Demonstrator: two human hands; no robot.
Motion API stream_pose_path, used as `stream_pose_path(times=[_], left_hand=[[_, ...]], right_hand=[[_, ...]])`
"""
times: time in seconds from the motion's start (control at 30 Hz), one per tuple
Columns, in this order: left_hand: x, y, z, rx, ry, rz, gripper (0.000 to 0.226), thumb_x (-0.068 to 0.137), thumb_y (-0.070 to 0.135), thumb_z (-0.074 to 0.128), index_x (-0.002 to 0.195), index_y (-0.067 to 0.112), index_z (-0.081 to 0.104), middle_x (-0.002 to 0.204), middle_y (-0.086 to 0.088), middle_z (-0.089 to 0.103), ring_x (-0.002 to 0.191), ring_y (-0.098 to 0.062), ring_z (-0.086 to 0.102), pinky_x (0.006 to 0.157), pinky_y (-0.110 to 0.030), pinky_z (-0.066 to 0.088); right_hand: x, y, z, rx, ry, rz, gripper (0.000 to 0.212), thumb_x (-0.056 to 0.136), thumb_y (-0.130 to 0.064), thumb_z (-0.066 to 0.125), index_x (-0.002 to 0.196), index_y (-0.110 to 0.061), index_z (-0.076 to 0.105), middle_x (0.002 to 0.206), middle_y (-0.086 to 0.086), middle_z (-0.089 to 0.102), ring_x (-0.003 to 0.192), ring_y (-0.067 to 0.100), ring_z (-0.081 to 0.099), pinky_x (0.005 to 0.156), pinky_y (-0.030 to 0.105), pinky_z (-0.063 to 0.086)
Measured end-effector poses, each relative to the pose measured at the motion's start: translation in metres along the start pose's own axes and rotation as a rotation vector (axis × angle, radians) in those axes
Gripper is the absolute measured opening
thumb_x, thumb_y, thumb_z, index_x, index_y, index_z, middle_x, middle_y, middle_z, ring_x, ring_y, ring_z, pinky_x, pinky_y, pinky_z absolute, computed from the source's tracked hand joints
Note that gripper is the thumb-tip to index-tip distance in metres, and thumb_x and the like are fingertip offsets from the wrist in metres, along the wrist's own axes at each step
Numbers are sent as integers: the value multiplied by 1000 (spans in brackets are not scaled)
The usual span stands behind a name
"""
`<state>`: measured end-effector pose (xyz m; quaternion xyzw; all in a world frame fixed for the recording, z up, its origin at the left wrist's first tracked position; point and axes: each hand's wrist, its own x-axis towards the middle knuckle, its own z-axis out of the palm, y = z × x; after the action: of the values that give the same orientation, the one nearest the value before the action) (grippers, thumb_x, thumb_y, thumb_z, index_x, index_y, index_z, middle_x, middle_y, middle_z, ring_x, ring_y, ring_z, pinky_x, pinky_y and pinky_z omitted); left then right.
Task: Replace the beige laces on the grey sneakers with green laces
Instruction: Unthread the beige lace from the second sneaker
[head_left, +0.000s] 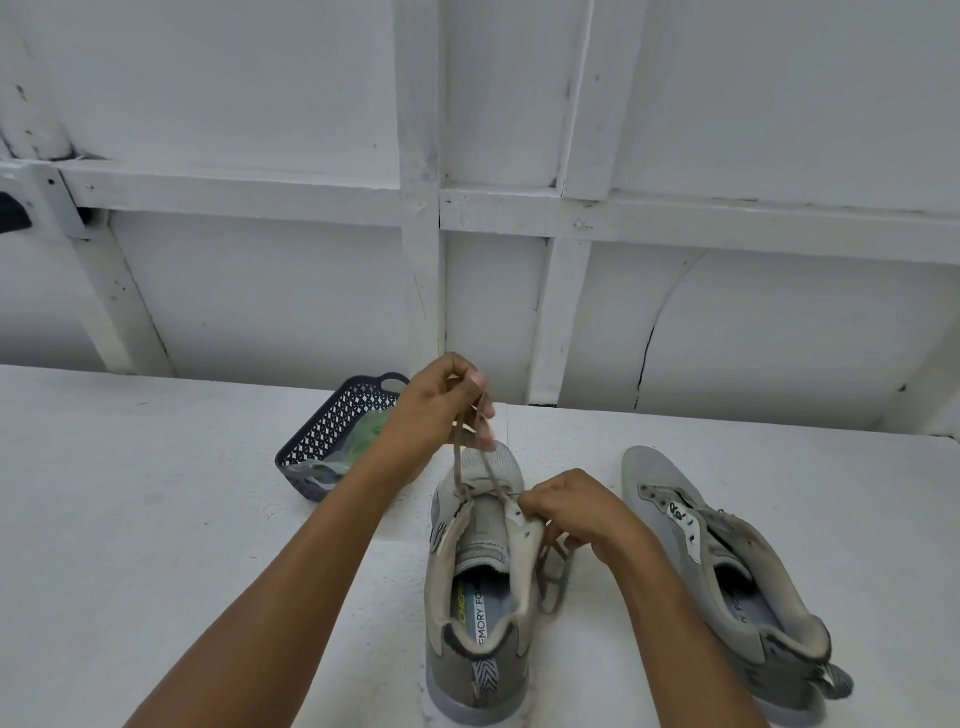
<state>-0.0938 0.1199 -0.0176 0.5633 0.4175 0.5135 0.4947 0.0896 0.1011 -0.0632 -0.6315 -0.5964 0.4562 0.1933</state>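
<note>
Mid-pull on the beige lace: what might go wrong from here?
1. The left hand holds the beige lace taut upward while it is threaded through the front eyelets. If the right hand, pinching the eyelet flap, slips, the grey sneaker may lift or tip.
2. Its slack loops hanging beside the sneaker below the right hand could tangle or jam at an eyelet.
3. The left forearm crosses in front of the basket of green laces; a pull might knock it.
</note>
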Motion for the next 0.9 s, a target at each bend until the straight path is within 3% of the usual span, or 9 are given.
stream_pose_path(times=[0.1,0.23,0.3,0.4,0.47,0.53,0.63,0.73,0.9], left_hand=[[1,-9,-4,287,-35,-25,16,96,19,62,88,7,56,70,-8,55,51,-12,42,48,-23,38],[1,-20,2,1066,-387,-46,9,86,27,71,91,20,71,78,7,63,68,-5,55,59,-19,40],[2,-26,5,1234,-510,-101,12,85,27,71,94,21,75,86,6,69,78,-11,60,65,-22,45],[2,-25,4,1081,-439,-76,10,83,22,73,90,18,79,86,5,74,80,-9,65,71,-25,52],[0,-16,0,679,-296,-99,5,85,14,73,86,10,77,80,4,75,77,-6,67,72,-20,50],[1,-5,-8,199,-197,-167,7,91,7,66,85,5,68,85,-9,75,83,-20,71,84,-32,55],[2,-1,-15,-139,-207,-333,18,97,8,56,80,12,53,61,-7,50,48,-19,49,57,-35,55],[4,-7,-21,27,-153,-395,21,97,13,58,79,18,49,59,3,33,45,-8,21,39,-17,20],[1,-16,-27,713,-196,-333,29,91,28,68,69,12,60,62,0,49,47,-11,36,46,-21,29]], right_hand=[[1,0,0,-15,-5,6,39,78,-15,59,41,-19,48,48,-2,47,58,23,54,46,20,28],[0,-1,1,-31,-7,5,35,78,-16,59,45,-20,46,49,-4,47,60,23,56,47,21,27],[0,-2,1,-50,-10,6,35,78,-16,58,45,-20,47,48,-5,48,60,24,58,47,21,27],[-1,-2,0,-54,-13,10,33,79,-18,58,47,-20,50,49,-6,50,60,23,61,48,21,29],[-3,-1,0,-45,-11,10,29,81,-19,58,53,-20,51,47,-7,50,56,20,60,49,21,30],[-3,0,0,-33,-3,9,26,83,-20,59,57,-19,54,47,-8,52,51,14,58,51,21,32],[-3,0,0,-33,-2,6,30,84,-20,59,55,-20,54,49,-8,52,50,11,58,52,21,32],[-2,0,1,-41,-5,1,34,83,-19,58,50,-20,50,46,-9,51,51,12,58,53,21,33],[0,-1,1,-52,-16,-7,29,84,-21,58,56,-19,50,50,-8,53,49,10,58,54,22,34]])
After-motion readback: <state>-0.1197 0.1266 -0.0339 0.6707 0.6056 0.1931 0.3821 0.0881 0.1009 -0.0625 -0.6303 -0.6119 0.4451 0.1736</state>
